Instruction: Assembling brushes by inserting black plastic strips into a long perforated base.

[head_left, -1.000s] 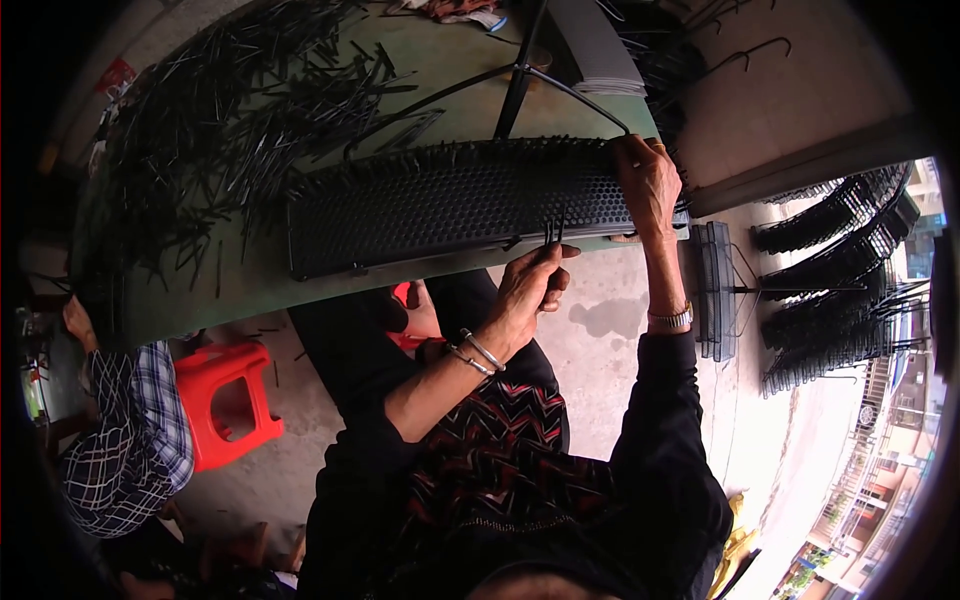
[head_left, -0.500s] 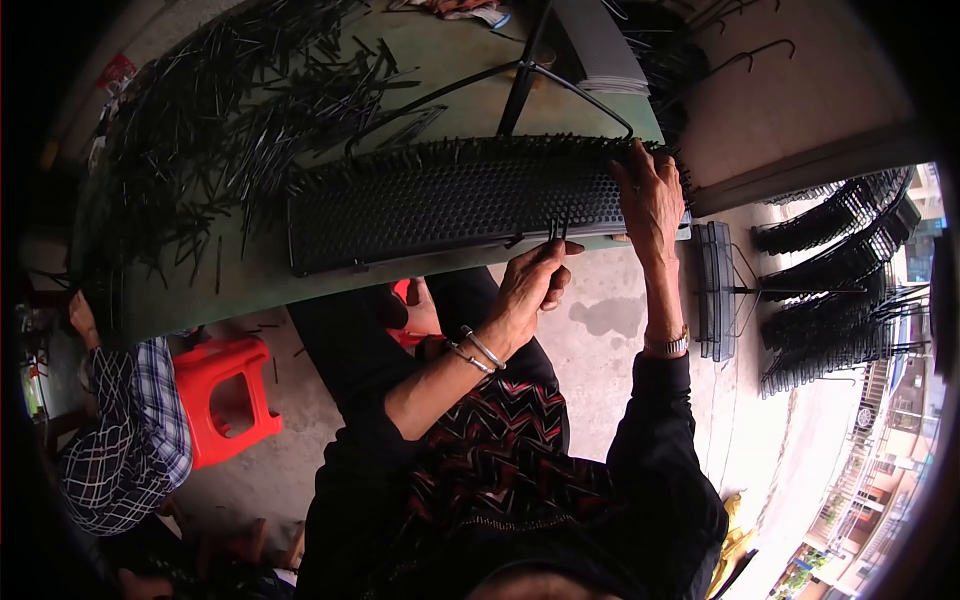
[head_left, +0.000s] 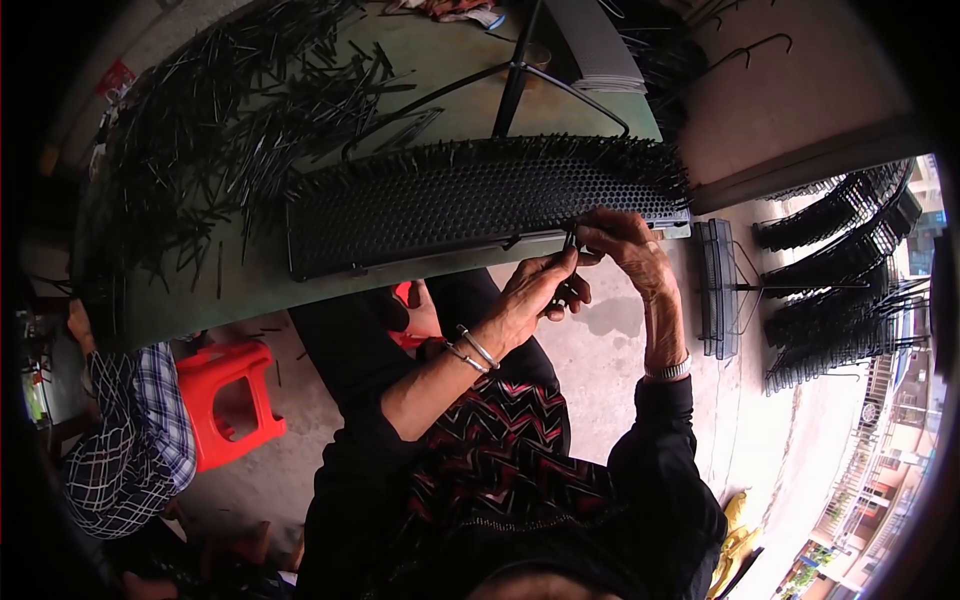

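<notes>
A long black perforated panel [head_left: 430,215] rests along the near edge of the green table [head_left: 225,282]. Dark strips stick up in rows across its far part and right end, while the nearer holes show bare. Just off the panel's front edge, my left hand [head_left: 530,300] is closed round a few thin black strips [head_left: 571,241], whose ends poke up past the thumb. My right hand [head_left: 637,262] meets it there, fingertips pinched at those ends. Whether the right fingers have a strip of their own is hidden.
Loose black strips [head_left: 230,130] lie heaped over the table's left side. Behind the panel stands a black metal frame [head_left: 515,85], near grey sheets [head_left: 600,50]. A red stool [head_left: 235,405] and another person's plaid sleeve [head_left: 165,400] are at left; finished-looking bristly panels [head_left: 840,290] stand at right.
My right hand has left the panel's right end and come down and left to the strips in my left hand. The left hand has shifted slightly.
</notes>
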`<state>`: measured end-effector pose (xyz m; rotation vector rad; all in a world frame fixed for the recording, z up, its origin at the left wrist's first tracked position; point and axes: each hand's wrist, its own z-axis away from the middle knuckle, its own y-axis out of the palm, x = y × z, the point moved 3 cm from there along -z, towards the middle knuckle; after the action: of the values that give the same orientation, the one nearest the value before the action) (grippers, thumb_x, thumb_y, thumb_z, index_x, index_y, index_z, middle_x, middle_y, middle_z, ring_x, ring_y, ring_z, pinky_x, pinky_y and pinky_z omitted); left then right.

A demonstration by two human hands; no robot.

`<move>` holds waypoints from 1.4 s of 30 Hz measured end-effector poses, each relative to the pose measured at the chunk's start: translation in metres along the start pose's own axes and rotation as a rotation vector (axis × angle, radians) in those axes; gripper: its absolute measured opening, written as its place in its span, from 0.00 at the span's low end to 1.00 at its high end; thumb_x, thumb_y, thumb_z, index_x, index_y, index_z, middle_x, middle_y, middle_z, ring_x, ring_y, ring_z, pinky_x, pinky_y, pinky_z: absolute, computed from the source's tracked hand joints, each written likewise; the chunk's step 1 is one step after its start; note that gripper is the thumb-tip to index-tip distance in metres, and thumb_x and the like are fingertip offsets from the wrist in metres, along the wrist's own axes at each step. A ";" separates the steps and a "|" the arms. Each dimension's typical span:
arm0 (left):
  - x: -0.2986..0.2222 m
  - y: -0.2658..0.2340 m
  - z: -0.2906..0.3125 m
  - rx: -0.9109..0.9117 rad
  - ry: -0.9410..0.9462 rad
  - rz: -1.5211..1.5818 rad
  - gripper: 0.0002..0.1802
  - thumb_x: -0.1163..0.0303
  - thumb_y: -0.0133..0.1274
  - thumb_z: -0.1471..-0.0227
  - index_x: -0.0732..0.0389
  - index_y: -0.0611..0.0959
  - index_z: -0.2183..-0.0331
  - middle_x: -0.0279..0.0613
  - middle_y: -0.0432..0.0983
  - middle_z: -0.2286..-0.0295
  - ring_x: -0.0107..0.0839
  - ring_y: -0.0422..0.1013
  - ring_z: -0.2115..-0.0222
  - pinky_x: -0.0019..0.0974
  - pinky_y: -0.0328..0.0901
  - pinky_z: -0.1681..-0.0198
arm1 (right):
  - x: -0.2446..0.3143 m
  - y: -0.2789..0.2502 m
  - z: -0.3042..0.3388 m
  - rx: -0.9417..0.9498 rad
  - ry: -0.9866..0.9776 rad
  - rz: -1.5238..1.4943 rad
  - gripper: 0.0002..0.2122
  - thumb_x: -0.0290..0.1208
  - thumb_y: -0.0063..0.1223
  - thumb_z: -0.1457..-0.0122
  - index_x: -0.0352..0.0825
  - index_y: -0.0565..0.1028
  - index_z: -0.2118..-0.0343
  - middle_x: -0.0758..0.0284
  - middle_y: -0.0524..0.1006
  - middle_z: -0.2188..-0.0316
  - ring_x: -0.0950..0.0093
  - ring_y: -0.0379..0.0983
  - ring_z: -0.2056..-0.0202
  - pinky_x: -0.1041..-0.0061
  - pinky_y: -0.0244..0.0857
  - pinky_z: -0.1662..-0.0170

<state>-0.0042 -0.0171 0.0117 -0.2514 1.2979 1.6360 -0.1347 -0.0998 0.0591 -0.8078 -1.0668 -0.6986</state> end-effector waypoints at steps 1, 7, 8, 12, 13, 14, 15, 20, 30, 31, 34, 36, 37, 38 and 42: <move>-0.001 0.000 0.000 0.001 -0.001 -0.001 0.23 0.49 0.43 0.39 0.56 0.79 0.55 0.31 0.73 0.78 0.18 0.65 0.78 0.20 0.53 0.79 | 0.004 -0.001 0.004 -0.061 0.037 0.028 0.11 0.32 0.59 0.45 0.29 0.79 0.64 0.68 0.78 0.71 0.80 0.72 0.66 0.80 0.65 0.60; -0.002 0.001 -0.006 0.154 0.003 -0.095 0.26 0.46 0.39 0.39 0.57 0.78 0.57 0.37 0.78 0.75 0.20 0.69 0.79 0.20 0.53 0.82 | -0.012 -0.010 0.003 -0.031 0.054 -0.020 0.13 0.35 0.59 0.45 0.30 0.79 0.64 0.68 0.79 0.70 0.79 0.72 0.66 0.79 0.64 0.59; -0.002 0.003 -0.007 0.171 -0.003 -0.092 0.26 0.46 0.39 0.39 0.58 0.78 0.57 0.39 0.78 0.74 0.20 0.70 0.78 0.20 0.53 0.82 | -0.012 -0.010 0.004 -0.015 0.034 -0.029 0.15 0.37 0.59 0.45 0.30 0.78 0.61 0.68 0.78 0.71 0.79 0.72 0.67 0.79 0.63 0.60; 0.001 0.004 -0.009 0.209 0.011 -0.071 0.28 0.46 0.38 0.39 0.62 0.77 0.58 0.42 0.79 0.72 0.21 0.72 0.77 0.20 0.54 0.82 | -0.012 -0.013 0.007 0.024 0.040 -0.038 0.13 0.36 0.58 0.45 0.29 0.78 0.65 0.69 0.78 0.73 0.80 0.71 0.70 0.80 0.64 0.63; 0.001 0.004 -0.009 0.210 0.009 -0.072 0.28 0.46 0.38 0.39 0.62 0.77 0.58 0.42 0.79 0.72 0.21 0.72 0.77 0.20 0.54 0.82 | -0.013 -0.014 0.007 0.023 0.038 -0.044 0.12 0.35 0.58 0.44 0.29 0.78 0.66 0.69 0.77 0.74 0.80 0.71 0.71 0.80 0.65 0.64; 0.000 0.005 -0.009 0.232 -0.012 -0.054 0.29 0.46 0.37 0.38 0.62 0.77 0.58 0.43 0.79 0.72 0.22 0.73 0.77 0.20 0.55 0.82 | -0.014 -0.016 0.008 0.022 0.036 -0.050 0.11 0.34 0.58 0.44 0.29 0.77 0.67 0.69 0.77 0.74 0.81 0.71 0.72 0.81 0.65 0.66; -0.001 0.006 -0.007 0.249 -0.031 -0.036 0.29 0.45 0.36 0.38 0.63 0.76 0.58 0.44 0.80 0.72 0.22 0.74 0.76 0.21 0.56 0.82 | -0.014 -0.016 0.008 0.024 0.035 -0.051 0.11 0.34 0.58 0.44 0.29 0.77 0.67 0.69 0.77 0.74 0.81 0.71 0.72 0.81 0.65 0.66; -0.003 0.006 -0.007 0.197 0.033 -0.161 0.29 0.47 0.34 0.37 0.64 0.76 0.62 0.45 0.80 0.73 0.23 0.74 0.79 0.22 0.56 0.84 | -0.009 -0.015 0.012 -0.005 0.021 -0.099 0.10 0.31 0.58 0.44 0.28 0.77 0.66 0.68 0.78 0.73 0.80 0.73 0.72 0.82 0.67 0.65; -0.007 0.005 -0.011 0.196 0.079 -0.312 0.28 0.51 0.33 0.36 0.67 0.75 0.64 0.48 0.80 0.76 0.25 0.71 0.85 0.23 0.58 0.87 | -0.007 -0.012 0.014 -0.034 -0.004 -0.093 0.11 0.30 0.57 0.43 0.27 0.77 0.63 0.67 0.78 0.72 0.79 0.74 0.70 0.80 0.68 0.64; -0.009 0.005 -0.010 0.198 0.078 -0.312 0.28 0.51 0.33 0.36 0.67 0.75 0.64 0.48 0.80 0.76 0.25 0.71 0.85 0.23 0.58 0.87 | -0.007 -0.013 0.015 -0.040 -0.001 -0.087 0.11 0.31 0.57 0.43 0.27 0.77 0.63 0.67 0.78 0.72 0.79 0.74 0.70 0.80 0.68 0.64; -0.011 0.003 -0.011 0.250 0.028 -0.270 0.28 0.50 0.33 0.36 0.68 0.74 0.63 0.50 0.80 0.74 0.28 0.74 0.83 0.24 0.62 0.86 | -0.007 -0.013 0.015 -0.052 0.007 -0.072 0.11 0.31 0.57 0.43 0.27 0.77 0.63 0.67 0.78 0.72 0.79 0.74 0.70 0.81 0.68 0.64; -0.012 0.001 -0.012 0.274 0.009 -0.233 0.28 0.50 0.33 0.36 0.68 0.74 0.63 0.52 0.80 0.72 0.33 0.77 0.79 0.26 0.66 0.84 | -0.007 -0.012 0.015 -0.060 0.012 -0.063 0.11 0.31 0.58 0.43 0.27 0.77 0.64 0.67 0.78 0.72 0.79 0.74 0.70 0.81 0.68 0.64; -0.012 0.001 -0.012 0.274 0.008 -0.232 0.28 0.50 0.33 0.36 0.68 0.74 0.63 0.52 0.80 0.72 0.33 0.77 0.79 0.26 0.66 0.84 | -0.007 -0.012 0.015 -0.070 0.009 -0.071 0.11 0.31 0.58 0.44 0.27 0.78 0.64 0.67 0.78 0.72 0.79 0.74 0.70 0.81 0.68 0.64; -0.013 0.001 -0.012 0.290 -0.001 -0.210 0.27 0.51 0.33 0.36 0.68 0.73 0.63 0.53 0.80 0.72 0.34 0.77 0.78 0.27 0.67 0.83 | -0.007 -0.012 0.015 -0.080 0.007 -0.079 0.11 0.31 0.58 0.44 0.28 0.78 0.64 0.67 0.78 0.73 0.80 0.74 0.70 0.81 0.68 0.64; -0.010 0.000 -0.015 0.248 0.033 -0.244 0.27 0.53 0.33 0.36 0.69 0.73 0.63 0.54 0.79 0.72 0.38 0.78 0.76 0.29 0.69 0.83 | -0.009 -0.012 0.014 -0.099 0.014 -0.103 0.10 0.31 0.58 0.44 0.28 0.78 0.65 0.67 0.77 0.74 0.80 0.74 0.71 0.81 0.67 0.65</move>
<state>-0.0049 -0.0354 0.0120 -0.2740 1.4210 1.2585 -0.1544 -0.0939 0.0572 -0.8362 -1.0730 -0.8486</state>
